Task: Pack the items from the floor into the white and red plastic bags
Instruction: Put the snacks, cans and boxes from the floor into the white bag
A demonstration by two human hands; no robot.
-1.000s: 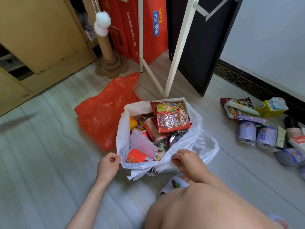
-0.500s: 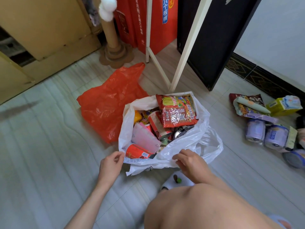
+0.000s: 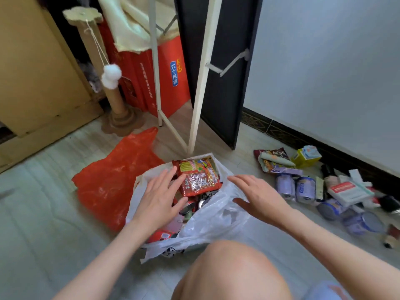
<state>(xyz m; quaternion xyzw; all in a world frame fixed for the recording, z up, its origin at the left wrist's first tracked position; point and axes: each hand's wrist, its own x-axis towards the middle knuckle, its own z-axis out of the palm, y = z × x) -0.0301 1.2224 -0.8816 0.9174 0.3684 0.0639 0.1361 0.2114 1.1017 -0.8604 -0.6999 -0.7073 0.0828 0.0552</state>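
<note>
Thin, glossy, crinkled plastic is seen in the white bag (image 3: 216,221) beneath the hands. Shiny foil-like film is shown by the red snack packet (image 3: 200,179) between them. Left of them, the red bag (image 3: 112,180) is wrinkled, glossy plastic. The floor (image 3: 43,213) appears smooth, wood-grained.

You are looking down at a pale grey plank floor (image 3: 43,213) lit by soft, even daylight. On your right runs a plain pale wall (image 3: 324,72) with a dark patterned skirting board (image 3: 281,132) along its foot. A black panel (image 3: 225,61) stands upright ahead of you, with a white metal frame (image 3: 202,83) in front of it. Left of that stand red cartons (image 3: 166,83), a cardboard scratching post (image 3: 112,94) with a white pompom (image 3: 110,75) on a string, and a yellowish wooden cabinet (image 3: 32,72).
</note>
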